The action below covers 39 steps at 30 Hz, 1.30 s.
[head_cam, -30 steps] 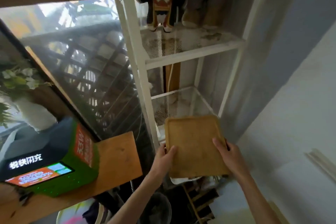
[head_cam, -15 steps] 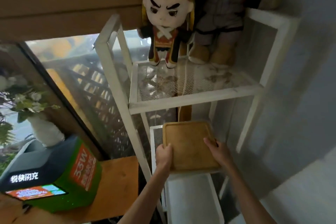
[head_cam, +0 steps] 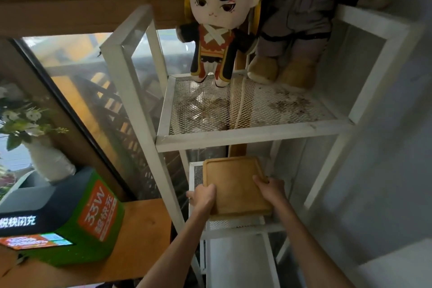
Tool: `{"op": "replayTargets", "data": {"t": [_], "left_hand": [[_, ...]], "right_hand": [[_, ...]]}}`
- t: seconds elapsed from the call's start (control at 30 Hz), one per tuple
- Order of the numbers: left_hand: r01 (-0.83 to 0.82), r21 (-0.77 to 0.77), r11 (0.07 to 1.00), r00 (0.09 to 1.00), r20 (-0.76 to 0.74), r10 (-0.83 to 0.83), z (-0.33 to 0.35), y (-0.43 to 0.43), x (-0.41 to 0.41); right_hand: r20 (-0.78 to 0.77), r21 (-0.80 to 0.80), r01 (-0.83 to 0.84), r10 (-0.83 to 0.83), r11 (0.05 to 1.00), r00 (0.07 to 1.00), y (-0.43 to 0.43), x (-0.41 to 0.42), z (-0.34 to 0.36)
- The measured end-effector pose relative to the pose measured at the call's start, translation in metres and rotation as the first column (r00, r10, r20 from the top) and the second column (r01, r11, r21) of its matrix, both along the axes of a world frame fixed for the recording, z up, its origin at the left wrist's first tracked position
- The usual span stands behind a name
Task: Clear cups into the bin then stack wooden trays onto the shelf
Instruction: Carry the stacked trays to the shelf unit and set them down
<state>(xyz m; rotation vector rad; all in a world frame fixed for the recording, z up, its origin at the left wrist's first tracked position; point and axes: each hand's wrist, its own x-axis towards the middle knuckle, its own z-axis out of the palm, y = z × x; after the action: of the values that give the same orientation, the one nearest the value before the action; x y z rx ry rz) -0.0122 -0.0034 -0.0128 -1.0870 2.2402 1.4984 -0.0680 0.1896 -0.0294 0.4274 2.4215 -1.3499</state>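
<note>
Tray reaches the lower shelf

Both hands, left hand (head_cam: pixel 203 196) and right hand (head_cam: pixel 271 190), grip opposite edges of the square light-wood tray (head_cam: pixel 235 186), which a second ago hung in front of the white metal mesh shelf unit (head_cam: pixel 252 133) and now sits over its lower tier (contact unclear). Letting go looks like the next step; no cups or bin in view.

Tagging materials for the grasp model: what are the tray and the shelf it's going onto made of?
Tray: looks like wood, matte light brown, faint grain, raised rim. Shelf: likely metal painted white, square-tube frame with expanded mesh decks, speckled with dirt. Left hand and right hand grip the tray's sides.
</note>
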Motion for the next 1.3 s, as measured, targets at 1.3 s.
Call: {"op": "replayTargets", "data": {"t": [1.3], "left_hand": [[0.01,0.543,0.84,0.896,-0.379,0.234,-0.036,0.009,0.075]], "right_hand": [[-0.16,0.051,-0.292,0.297,0.955,0.941,0.02,0.079,-0.02]]}}
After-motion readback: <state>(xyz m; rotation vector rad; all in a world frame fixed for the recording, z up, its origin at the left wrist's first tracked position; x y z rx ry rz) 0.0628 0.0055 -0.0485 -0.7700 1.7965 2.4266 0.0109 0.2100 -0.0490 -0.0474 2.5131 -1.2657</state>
